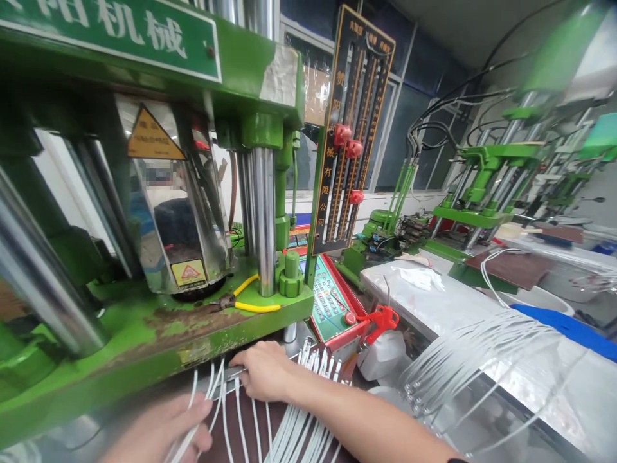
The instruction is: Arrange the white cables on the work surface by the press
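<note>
My left hand is at the lower left, blurred, with its fingers curled round a white cable. My right hand is closed at the front edge of the green press, its fingertips at a grey metal piece. What lies under those fingers is partly hidden. Between and below the hands, several white cables run down from under the press edge. A bundle of white cables with plug ends lies on a brown surface under my right forearm.
Yellow-handled pliers lie on the green press bed. To the right are a control panel, a red-handled tool and a pale table with many white cables. Another green press stands behind.
</note>
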A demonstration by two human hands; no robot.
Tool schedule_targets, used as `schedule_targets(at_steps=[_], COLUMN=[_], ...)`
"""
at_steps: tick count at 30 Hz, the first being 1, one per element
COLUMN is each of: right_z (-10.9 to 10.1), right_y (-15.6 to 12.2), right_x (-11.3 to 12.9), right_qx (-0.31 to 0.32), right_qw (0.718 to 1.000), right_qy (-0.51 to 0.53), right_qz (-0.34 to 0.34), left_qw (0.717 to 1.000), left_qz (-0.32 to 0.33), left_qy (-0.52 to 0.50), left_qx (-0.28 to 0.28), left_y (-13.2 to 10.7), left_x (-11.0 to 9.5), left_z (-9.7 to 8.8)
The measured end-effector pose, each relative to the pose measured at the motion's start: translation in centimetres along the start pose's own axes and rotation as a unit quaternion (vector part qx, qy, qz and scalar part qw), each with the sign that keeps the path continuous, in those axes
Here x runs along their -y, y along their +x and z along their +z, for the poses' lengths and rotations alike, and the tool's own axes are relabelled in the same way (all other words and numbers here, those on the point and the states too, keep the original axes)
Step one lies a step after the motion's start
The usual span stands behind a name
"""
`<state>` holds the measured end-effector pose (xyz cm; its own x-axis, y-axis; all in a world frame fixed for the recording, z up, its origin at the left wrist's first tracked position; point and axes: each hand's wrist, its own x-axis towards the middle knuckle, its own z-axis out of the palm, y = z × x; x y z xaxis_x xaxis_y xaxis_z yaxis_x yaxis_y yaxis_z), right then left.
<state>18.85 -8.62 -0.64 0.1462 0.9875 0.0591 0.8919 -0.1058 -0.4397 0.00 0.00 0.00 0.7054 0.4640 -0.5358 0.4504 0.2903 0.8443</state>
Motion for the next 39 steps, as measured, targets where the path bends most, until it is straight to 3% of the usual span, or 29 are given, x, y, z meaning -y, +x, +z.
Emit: schedule_targets(at_steps=[5, 11, 17, 26, 33, 39], right_z=[1.0, 0.9, 1.5, 2.3, 0.4, 0.0], right_y=[0.2, -0.5, 0.0, 0.5, -0.2, -0.3], right_x=[0.9, -1.3, -1.1, -1.8, -2.7, -2.9], right_qx=[-0.017, -0.040, -0.039, -0.049, -0.066, -0.074], right_qw=[1.000, 0.999, 0.999, 0.998, 0.995, 0.996], right_qy=[-0.018, 0.001, -0.002, 0.046, 0.076, 0.049], right_qz=[-0.011, 0.006, -0.009, -0.004, 0.002, 0.025], left_qw=[0.997, 0.989, 0.967, 0.958, 0.969, 0.965], left_qz=[0.044, 0.015, 0.014, 0.038, 0.015, 0.013], left_qy=[-0.058, -0.066, -0.163, -0.244, -0.238, -0.261], left_qx=[-0.040, -0.134, -0.196, -0.144, -0.060, -0.022], left_y=[0.8, 4.8, 7.3, 6.9, 8.0, 7.6], left_x=[-1.8, -1.3, -0.8, -0.3, 0.5, 0.3], left_z=[1.7, 1.2, 1.0, 1.1, 0.1, 1.0])
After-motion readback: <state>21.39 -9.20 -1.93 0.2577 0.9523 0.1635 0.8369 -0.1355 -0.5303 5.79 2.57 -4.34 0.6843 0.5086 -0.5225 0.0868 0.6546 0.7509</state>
